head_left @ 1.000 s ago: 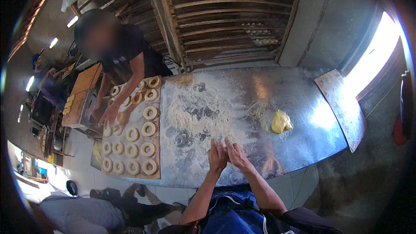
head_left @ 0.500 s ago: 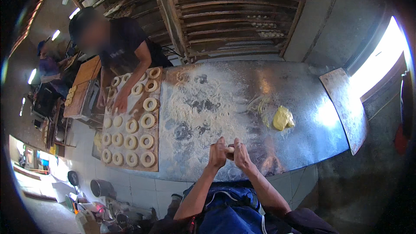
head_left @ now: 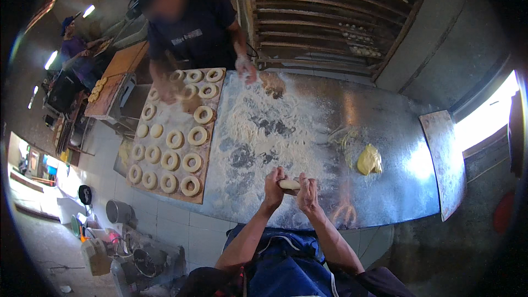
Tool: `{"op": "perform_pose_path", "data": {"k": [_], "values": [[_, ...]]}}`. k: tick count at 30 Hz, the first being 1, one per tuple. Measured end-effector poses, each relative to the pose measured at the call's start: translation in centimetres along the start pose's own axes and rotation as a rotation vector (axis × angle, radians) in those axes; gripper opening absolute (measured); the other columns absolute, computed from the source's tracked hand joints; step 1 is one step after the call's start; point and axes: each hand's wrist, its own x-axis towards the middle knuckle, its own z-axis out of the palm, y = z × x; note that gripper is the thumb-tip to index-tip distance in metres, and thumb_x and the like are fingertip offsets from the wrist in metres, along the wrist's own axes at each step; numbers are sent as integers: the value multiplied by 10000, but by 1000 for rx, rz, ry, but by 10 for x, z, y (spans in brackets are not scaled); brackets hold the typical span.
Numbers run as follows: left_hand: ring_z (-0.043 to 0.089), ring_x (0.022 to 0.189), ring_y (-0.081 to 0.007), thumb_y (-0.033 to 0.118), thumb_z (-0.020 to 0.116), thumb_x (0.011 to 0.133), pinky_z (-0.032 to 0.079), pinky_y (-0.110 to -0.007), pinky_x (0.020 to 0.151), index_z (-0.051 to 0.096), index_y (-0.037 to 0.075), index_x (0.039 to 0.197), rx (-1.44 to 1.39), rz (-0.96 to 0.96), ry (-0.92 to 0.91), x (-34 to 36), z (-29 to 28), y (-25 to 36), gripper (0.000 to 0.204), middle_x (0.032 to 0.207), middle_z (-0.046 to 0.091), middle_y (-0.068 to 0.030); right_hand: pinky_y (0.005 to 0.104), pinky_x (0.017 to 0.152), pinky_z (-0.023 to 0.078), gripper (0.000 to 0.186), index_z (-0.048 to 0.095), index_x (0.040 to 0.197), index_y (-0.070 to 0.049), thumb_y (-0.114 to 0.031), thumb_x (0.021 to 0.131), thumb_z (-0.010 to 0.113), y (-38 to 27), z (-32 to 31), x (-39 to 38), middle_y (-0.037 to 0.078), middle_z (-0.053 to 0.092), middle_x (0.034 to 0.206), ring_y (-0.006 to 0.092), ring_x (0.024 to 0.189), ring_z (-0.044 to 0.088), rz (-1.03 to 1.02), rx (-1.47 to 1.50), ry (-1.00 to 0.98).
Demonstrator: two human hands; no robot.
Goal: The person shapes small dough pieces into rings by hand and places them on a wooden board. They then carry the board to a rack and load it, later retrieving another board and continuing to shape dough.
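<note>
Left hand (head_left: 273,188) and right hand (head_left: 307,193) grip the piece of dough (head_left: 290,185) between them over the near side of the table (head_left: 393,192), where light, even pressure should best avoid tearing it

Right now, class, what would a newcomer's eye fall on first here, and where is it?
Probably the rows of pale dough rings on the flat, floured wooden board at left. Next, the rounded yellow lump on the right part of the shiny metal table. At the near edge, the left hand and right hand hold a small, pale dough piece.
</note>
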Motion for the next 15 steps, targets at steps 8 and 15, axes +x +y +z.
{"op": "perform_pose_path", "data": {"k": [8, 15], "values": [[506, 662, -194, 211, 494, 1061, 423, -375, 618, 482, 91, 778, 248, 121, -116, 11, -26, 20, 307, 740, 475, -31, 461, 819, 478, 701, 686, 949, 48, -576, 1058, 385, -22, 9, 8, 248, 627, 851, 340, 877, 609, 49, -156, -273], [560, 689, -208, 419, 464, 1071, 450, -386, 591, 507, 32, 829, -45, -88, 45, 16, -63, 57, 458, 773, 524, -76, 514, 753, 488, 577, 689, 985, 19, -470, 1075, 397, -18, 83, 14, 278, 650, 826, 422, 813, 632, -378, -1, 24]]}}
